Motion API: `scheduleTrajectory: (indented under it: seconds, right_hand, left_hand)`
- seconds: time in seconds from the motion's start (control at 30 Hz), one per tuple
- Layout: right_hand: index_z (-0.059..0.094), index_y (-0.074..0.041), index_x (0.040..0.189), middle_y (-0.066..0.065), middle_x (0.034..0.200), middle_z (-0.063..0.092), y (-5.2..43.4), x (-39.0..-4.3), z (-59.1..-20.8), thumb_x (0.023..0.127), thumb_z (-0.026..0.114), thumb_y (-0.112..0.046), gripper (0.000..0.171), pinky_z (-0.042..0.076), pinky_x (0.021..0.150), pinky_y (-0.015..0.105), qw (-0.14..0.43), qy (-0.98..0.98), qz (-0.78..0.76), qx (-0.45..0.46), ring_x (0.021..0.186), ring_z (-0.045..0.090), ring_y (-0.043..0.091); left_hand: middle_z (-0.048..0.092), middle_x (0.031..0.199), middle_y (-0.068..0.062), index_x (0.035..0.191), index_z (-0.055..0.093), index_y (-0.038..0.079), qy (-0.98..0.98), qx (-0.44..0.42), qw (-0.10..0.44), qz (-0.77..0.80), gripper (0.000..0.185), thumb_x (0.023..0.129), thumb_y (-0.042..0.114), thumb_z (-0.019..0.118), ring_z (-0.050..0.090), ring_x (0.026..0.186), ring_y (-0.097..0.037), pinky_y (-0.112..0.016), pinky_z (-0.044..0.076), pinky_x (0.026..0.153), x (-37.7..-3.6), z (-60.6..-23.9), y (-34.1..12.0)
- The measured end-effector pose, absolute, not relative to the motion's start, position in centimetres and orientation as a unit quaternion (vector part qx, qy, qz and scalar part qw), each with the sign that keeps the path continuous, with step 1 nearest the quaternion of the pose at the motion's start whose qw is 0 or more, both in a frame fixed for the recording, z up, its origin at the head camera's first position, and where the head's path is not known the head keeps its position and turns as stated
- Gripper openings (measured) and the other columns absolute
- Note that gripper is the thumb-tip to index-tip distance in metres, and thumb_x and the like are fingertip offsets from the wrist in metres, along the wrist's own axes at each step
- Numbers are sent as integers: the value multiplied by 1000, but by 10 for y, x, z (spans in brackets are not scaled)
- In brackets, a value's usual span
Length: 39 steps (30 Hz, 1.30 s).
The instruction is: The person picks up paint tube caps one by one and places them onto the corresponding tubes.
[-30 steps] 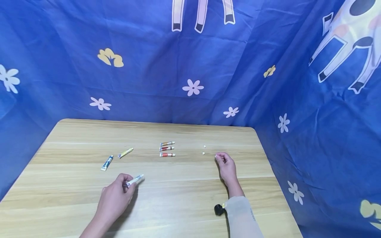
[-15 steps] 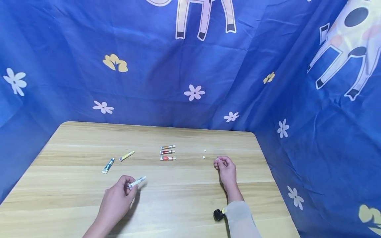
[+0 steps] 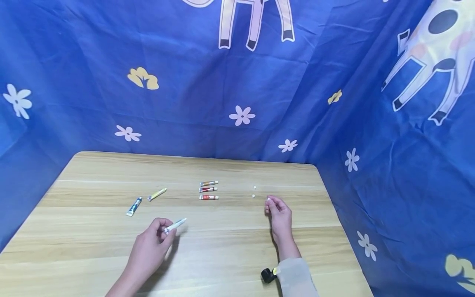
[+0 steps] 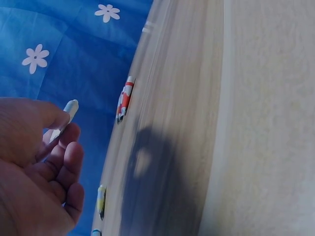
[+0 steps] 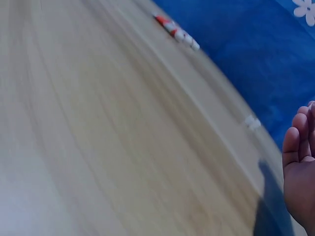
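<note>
Above the bench (image 3: 222,255), a white tube (image 3: 175,225) is pinched in the left hand (image 3: 148,247); a small white cap (image 3: 268,199) is pinched by the right hand (image 3: 279,216), judged mid-uncapping, careful alignment needed next

Worktop (image 3: 230,247) was light wood grain with pale streaks. Backdrop cloth (image 3: 185,49) was deep blue with white flowers, yellow leaf shapes and cream animal legs with black hooves. White tube (image 3: 175,225) in the left hand (image 3: 148,247) was white with a blue patch. Far-left tube (image 3: 134,206) was blue and white; next tube (image 3: 157,194) was yellow. Three centre tubes (image 3: 208,189) were orange, dark red and red with white bands. Two tiny caps (image 3: 254,191) were white. Right sleeve (image 3: 295,278) was beige, with a black wrist device (image 3: 266,275).
</note>
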State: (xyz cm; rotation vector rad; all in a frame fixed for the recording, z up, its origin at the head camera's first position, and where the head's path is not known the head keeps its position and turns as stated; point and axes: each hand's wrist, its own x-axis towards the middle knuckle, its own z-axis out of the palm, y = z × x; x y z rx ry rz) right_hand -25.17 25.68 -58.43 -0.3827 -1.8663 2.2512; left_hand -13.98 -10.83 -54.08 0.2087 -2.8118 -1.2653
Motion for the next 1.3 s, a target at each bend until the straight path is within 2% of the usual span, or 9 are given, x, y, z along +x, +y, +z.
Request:
scheduleTrajectory:
  seconds: [0.23,0.37,0.6,0.73,0.9,1.13,1.3]
  right_hand:
    - [68,14,124,-4,90,72,242,-242,-577,104,65,2,23,59,77,20,81,-597,791,-107,81,66,7]
    - [67,15,126,-4,91,74,236,-236,-575,104,66,2,25,58,77,21,78,-592,796,-94,80,66,7]
    - [75,6,118,-1,96,75,230,-229,-574,101,70,2,18,60,80,21,71,-584,804,-91,80,66,6]
    - [73,8,120,-2,97,74,225,-226,-575,103,68,1,19,60,80,20,59,-582,807,-80,81,66,5]
    - [72,2,118,-4,95,76,219,-221,-578,106,65,-2,14,62,82,22,26,-578,814,-52,83,71,6]
    - [64,17,126,-2,97,79,207,-214,-575,104,67,-2,29,64,86,22,-3,-605,796,-19,86,74,6]
    - [66,18,126,3,99,80,201,-212,-573,101,70,2,30,63,86,22,-10,-632,774,-35,87,74,6]
  left_hand:
    - [65,90,-1,119,66,9,-901,69,6,-428,20,103,20,73,55,75,-8,-23,45,67,-140,-537,-101]
    - [66,90,-1,120,66,9,-896,68,-5,-439,21,103,20,74,55,74,-8,-23,45,65,-141,-536,-96]
    - [67,90,-1,121,67,9,-891,66,-11,-448,22,103,19,74,59,78,-9,-22,49,69,-142,-535,-88]
    - [68,91,-1,121,68,9,-889,63,-12,-453,22,102,18,74,61,81,-9,-21,50,72,-143,-533,-83]
    - [67,90,0,121,68,9,-889,57,-16,-454,22,102,18,74,59,79,-9,-21,49,71,-143,-532,-77]
    - [65,88,2,119,69,11,-886,42,-18,-461,20,102,18,75,56,77,-8,-22,47,68,-142,-531,-68]
    - [65,89,1,120,69,11,-885,38,-21,-464,20,102,18,74,57,79,-8,-22,48,70,-143,-532,-63]
